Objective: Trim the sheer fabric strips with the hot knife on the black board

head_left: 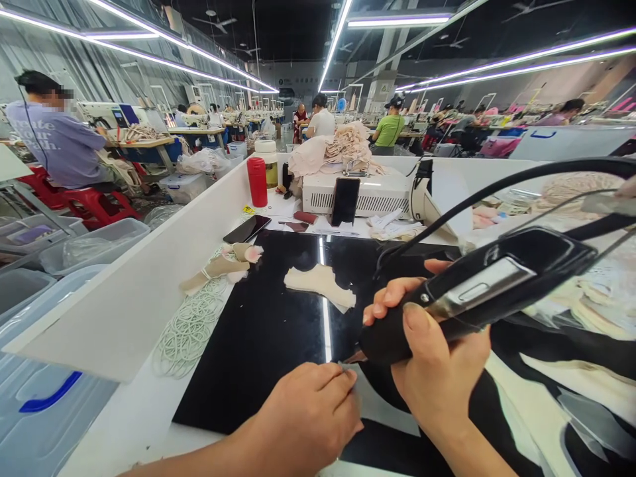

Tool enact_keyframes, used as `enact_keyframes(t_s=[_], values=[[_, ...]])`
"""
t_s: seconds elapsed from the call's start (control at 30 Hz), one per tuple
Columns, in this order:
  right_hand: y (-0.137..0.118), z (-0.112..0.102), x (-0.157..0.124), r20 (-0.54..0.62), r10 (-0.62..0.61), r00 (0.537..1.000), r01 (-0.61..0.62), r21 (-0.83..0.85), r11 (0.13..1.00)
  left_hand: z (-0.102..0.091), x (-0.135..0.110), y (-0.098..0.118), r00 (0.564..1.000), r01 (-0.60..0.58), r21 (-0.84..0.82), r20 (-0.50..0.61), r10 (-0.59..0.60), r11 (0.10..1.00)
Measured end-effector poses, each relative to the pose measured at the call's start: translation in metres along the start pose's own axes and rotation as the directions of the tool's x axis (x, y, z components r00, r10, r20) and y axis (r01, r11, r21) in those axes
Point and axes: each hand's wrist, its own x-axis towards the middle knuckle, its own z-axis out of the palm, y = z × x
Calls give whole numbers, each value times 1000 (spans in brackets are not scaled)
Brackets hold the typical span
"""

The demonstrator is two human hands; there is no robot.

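Note:
My right hand (437, 361) is wrapped round a black corded hand tool (477, 291), its tip pointing down at the glossy black work mat (258, 331). My left hand (311, 417) lies beside it with fingers curled, pressing on a thin translucent piece of fabric (377, 407) on the mat. The tool's tip meets the fabric's upper edge between the two hands. A cream fabric piece (320, 285) lies farther back on the mat.
A pile of pale elastic loops (191, 328) and beige fabric scraps (218, 265) lie left of the mat. Behind stand a red bottle (257, 182), a phone (247, 228), a white machine (368, 192) and fabric stacks. Clear plastic bins (44, 411) sit at left. Other workers sit at sewing tables.

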Motion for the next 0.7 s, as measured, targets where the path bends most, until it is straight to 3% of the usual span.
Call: enact_keyframes(t_s=[0.4,0.5,0.7], values=[[-7,-4,3,5,9,1000,-9,-11,1000,0,-3,0,996,-23,7,91,23,1000],[-19,-12,5,-49,-2,999,0,-41,999,-3,-2,1,996,-11,-14,90,12,1000],[-38,-39,-6,-43,-1,999,-3,-103,995,-9,1,0,997,14,-56,82,-10,998]])
